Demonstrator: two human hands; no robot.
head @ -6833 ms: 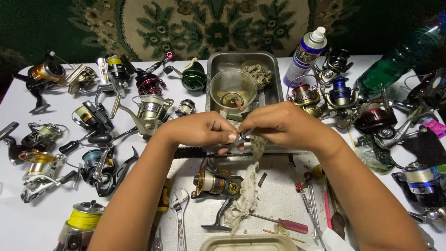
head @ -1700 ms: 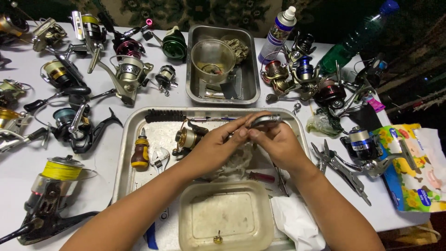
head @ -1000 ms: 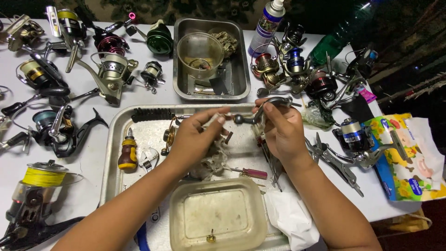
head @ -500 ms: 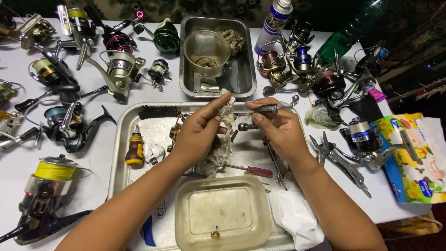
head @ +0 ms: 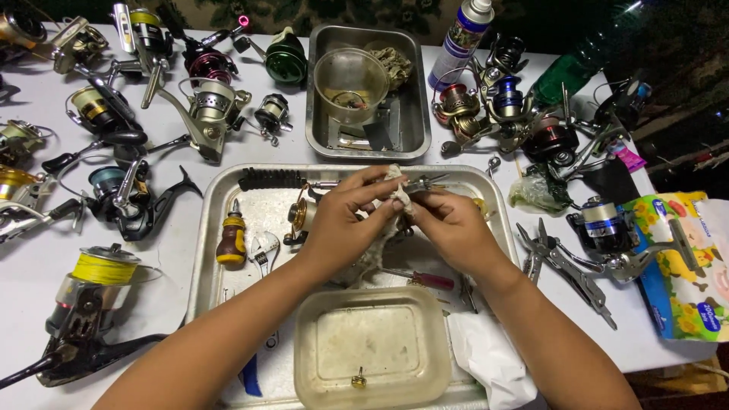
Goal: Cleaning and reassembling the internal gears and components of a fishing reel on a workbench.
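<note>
Centrally, left hand [head: 345, 220] and right hand [head: 448, 228] meet over metal tray [head: 220, 205], frame centre. Left fingers pinch dirty white rag [head: 395, 190]; right hand grips small metal reel part [head: 421, 184], rag pressed against it. Stubby screwdriver [head: 231, 241] lies left in tray.

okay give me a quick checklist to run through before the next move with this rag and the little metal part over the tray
1. Rag pinched by left hand: ok.
2. Metal part held by right hand: ok, though how firmly cannot tell.
3. Both hands over the large metal tray, so a dropped piece lands inside: ok.
4. Screwdriver with brown handle and small wrench lying within the tray: ok.
5. Plastic tub in front free of clutter: ok, only one small piece in it.
6. Part clean: cannot tell, rag hides it.
</note>
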